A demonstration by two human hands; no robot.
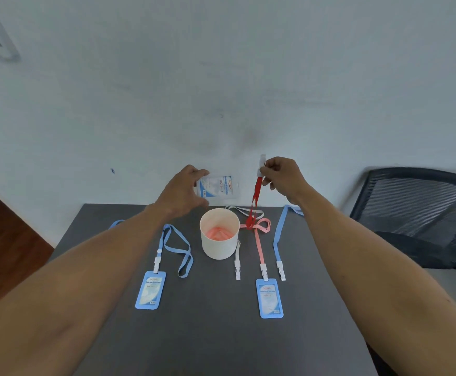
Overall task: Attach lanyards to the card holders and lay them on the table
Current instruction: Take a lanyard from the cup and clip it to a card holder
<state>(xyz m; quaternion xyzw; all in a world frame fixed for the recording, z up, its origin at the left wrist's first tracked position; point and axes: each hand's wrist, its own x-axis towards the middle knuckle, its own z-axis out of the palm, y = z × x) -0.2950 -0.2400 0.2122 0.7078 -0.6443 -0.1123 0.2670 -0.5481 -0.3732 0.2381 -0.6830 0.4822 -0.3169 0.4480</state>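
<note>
My left hand (pixel 185 189) holds a clear card holder (pixel 217 185) sideways in the air above the table's far edge. My right hand (pixel 282 175) pinches the clip end (pixel 262 160) of a red lanyard (pixel 254 199), whose strap hangs down to the table. On the dark table (pixel 208 335) lie a blue card holder (pixel 151 290) on a blue lanyard (pixel 176 245) at the left, and a second blue holder (pixel 269 297) on a pink lanyard (pixel 259 248) at the right.
A white round tub (pixel 218 233) with pink straps inside stands mid-table. A loose white lanyard (pixel 237 263) and a loose blue lanyard (pixel 278 240) lie to its right. A black mesh chair (pixel 416 213) stands at the right, with a wall behind the table.
</note>
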